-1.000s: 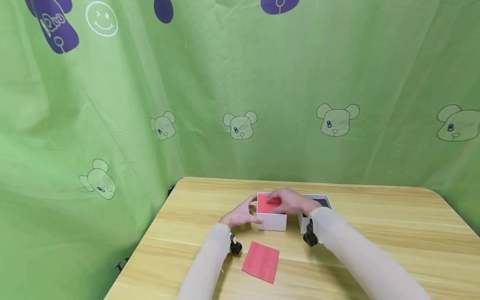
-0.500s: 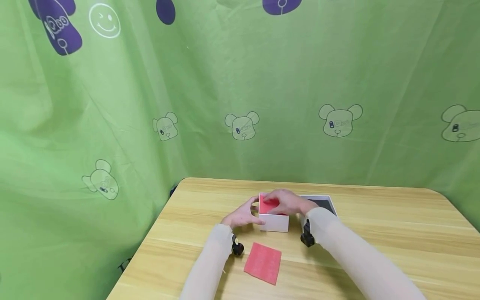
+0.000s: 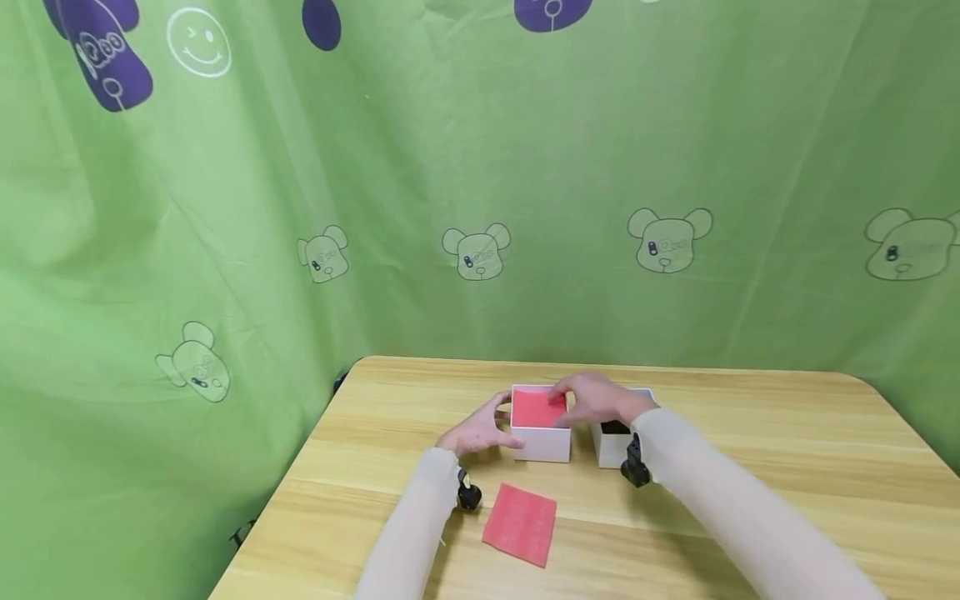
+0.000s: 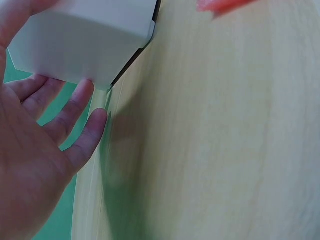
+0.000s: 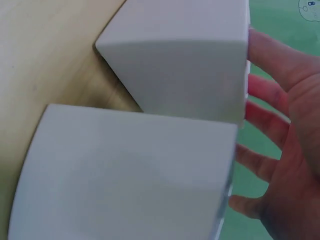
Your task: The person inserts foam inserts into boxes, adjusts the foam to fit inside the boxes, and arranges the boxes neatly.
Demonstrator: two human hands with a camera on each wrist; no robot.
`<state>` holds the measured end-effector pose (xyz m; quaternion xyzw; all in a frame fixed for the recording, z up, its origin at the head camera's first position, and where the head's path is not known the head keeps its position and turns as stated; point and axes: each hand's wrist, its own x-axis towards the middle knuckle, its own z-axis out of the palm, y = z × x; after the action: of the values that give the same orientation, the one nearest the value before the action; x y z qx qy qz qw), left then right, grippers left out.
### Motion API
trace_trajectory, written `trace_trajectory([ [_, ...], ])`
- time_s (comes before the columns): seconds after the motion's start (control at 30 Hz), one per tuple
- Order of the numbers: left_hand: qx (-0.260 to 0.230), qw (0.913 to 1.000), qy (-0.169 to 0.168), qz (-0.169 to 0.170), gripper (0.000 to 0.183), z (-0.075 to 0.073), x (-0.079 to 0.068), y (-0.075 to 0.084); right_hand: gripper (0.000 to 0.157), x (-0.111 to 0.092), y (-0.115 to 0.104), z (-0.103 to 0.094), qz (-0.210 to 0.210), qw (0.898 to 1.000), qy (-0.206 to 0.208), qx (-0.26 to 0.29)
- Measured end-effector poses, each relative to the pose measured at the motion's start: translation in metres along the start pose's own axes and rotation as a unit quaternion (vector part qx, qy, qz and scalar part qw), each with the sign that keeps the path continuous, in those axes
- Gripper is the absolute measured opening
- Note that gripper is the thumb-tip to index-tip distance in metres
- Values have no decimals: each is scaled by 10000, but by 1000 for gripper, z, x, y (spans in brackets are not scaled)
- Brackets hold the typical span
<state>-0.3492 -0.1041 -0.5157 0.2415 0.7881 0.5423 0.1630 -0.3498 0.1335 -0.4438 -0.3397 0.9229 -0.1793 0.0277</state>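
A small white box [image 3: 542,446], its opening filled with a red sheet [image 3: 534,410], stands near the back of the table. My left hand [image 3: 478,429] grips its left side, thumb on the front face and fingers round towards the back. In the left wrist view, fingertips of that hand [image 4: 37,145] lie against the box wall [image 4: 80,47]. My right hand [image 3: 596,398] reaches over the box's right rim, fingertips just inside the opening. In the right wrist view its fingers [image 5: 265,122] are spread beside the rim, partly hidden by the walls.
Close to the right stands a second white box [image 3: 613,450] with something black inside, partly covered by my right hand. A flat red square sheet [image 3: 520,525] lies on the wooden table [image 3: 750,475] in front. A green patterned curtain [image 3: 570,308] hangs behind the table.
My right hand has shifted from the middle of the box's opening to its right rim, uncovering more of the red sheet. The left hand keeps its hold on the box.
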Motion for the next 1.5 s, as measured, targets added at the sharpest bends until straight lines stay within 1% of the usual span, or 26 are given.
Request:
trace_trajectory([
  [0.2,-229,9997,-121,49,92,2,3,-5,45,-2,-1,0,387,9992,-41,-127],
  [0.27,-225,9996,-140,59,92,2,3,-5,44,-3,-3,1,396,9991,-36,-130],
  [0.33,-215,9997,-131,60,93,1,2,-5,43,-6,-4,-1,262,9996,39,-99],
  [0.47,-239,9996,-101,58,91,0,2,-5,44,-16,-8,-5,19,9993,361,-60],
  [0.67,-265,9995,-176,61,90,0,2,-6,41,-42,-21,-10,-173,9964,796,-217],
  [0.73,-247,9995,-176,44,90,0,1,-5,39,-51,-28,-10,-324,9946,926,-341],
  [0.83,-189,9997,-117,36,91,-1,0,-5,36,-62,-39,-8,-659,9896,1155,-556],
  [0.93,-189,9998,-93,54,92,-1,0,-4,31,-70,-49,0,-989,9838,1287,-761],
  [1.0,-195,9997,-101,69,92,-2,0,-4,30,-74,-55,8,-1066,9827,1231,-881],
  [1.1,-248,9996,-124,111,92,-2,1,-5,32,-78,-63,21,-1033,9858,952,-914],
  [1.2,-332,9992,-130,153,92,-2,2,-5,38,-81,-69,36,-983,9900,610,-811],
  [1.33,-371,9991,-187,106,92,-2,2,-5,48,-82,-73,55,-1051,9914,266,-734],
  [1.5,-288,9994,-172,59,90,-3,1,-3,60,-79,-77,73,-1199,9894,135,-812],
])
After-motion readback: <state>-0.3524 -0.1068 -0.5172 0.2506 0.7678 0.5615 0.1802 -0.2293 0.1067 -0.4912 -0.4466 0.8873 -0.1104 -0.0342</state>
